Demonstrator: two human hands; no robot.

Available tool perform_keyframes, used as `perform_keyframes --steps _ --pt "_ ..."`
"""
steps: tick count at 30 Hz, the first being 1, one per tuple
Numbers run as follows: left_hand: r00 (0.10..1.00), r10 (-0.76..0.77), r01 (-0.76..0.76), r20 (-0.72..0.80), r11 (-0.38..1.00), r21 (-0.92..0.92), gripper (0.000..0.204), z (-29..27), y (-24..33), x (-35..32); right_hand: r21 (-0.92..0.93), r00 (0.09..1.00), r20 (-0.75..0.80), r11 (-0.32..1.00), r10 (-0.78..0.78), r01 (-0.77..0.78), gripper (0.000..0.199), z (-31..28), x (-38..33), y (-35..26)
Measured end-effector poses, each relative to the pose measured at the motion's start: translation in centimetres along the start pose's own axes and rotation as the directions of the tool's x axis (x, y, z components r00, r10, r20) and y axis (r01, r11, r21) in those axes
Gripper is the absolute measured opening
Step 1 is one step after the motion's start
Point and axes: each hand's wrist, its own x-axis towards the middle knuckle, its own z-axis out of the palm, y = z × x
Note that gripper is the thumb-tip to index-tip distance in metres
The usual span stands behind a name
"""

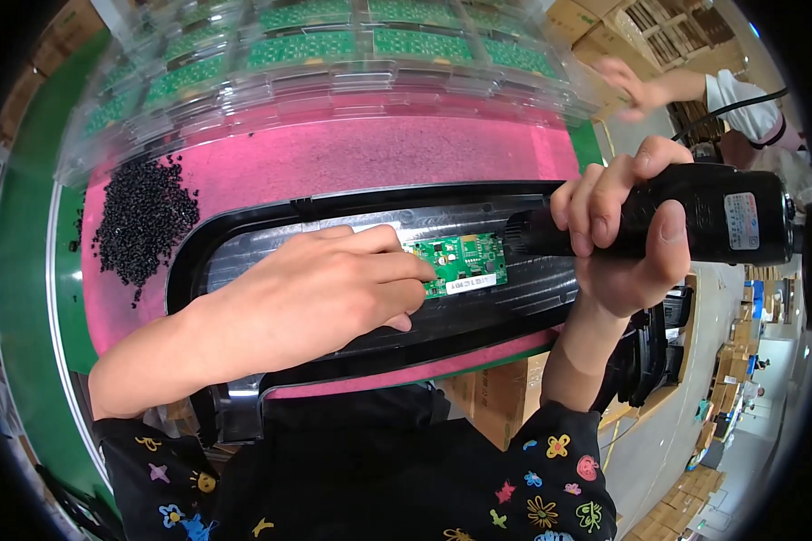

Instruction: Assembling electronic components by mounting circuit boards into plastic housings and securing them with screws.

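Observation:
A long black plastic housing (532,293) lies with its hollow side up in front of me. Inside it sits a green circuit board (465,257) with a white label strip along its near edge. My left hand (325,284) reaches across the housing, its bent fingers closed on the left end of the board and hiding that end. My right hand (618,212) is wrapped round a black electric screwdriver (695,212), held level, its ribbed nose pointing left at the board's right end. Whether the tip touches the board I cannot tell.
A heap of small black screws (144,216) lies on the pink mat (379,153) at the left. Clear plastic trays (316,50) of green boards span the back. Another person's hand (632,90) shows at the far right. A cardboard box (487,397) stands below the table's near edge.

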Motion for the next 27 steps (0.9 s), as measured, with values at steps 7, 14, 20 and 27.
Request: perform_keyframes --steps 7,14,20,27 --pt "0.990 -0.119 0.121 0.078 0.992 -0.024 0.016 -0.2 0.4 0.1 0.001 1.000 0.023 1.000 0.020 -0.020 0.038 -0.3 0.3 0.3" --pt "0.977 -0.163 0.172 0.138 0.983 -0.059 0.017 -0.8 0.3 -0.3 0.081 0.994 0.087 0.994 0.064 -0.071 0.032 0.1 0.5 1.0" --pt "0.973 -0.190 0.202 0.133 0.976 -0.081 0.020 -0.8 0.1 -0.6 0.062 0.999 -0.019 0.998 0.027 -0.026 0.034 0.8 0.3 1.0" --pt "0.953 -0.148 0.051 -0.266 0.939 -0.340 0.013 -1.1 0.3 0.3 0.295 0.985 0.075 0.947 -0.153 0.125 0.037 2.8 -0.7 -3.8"
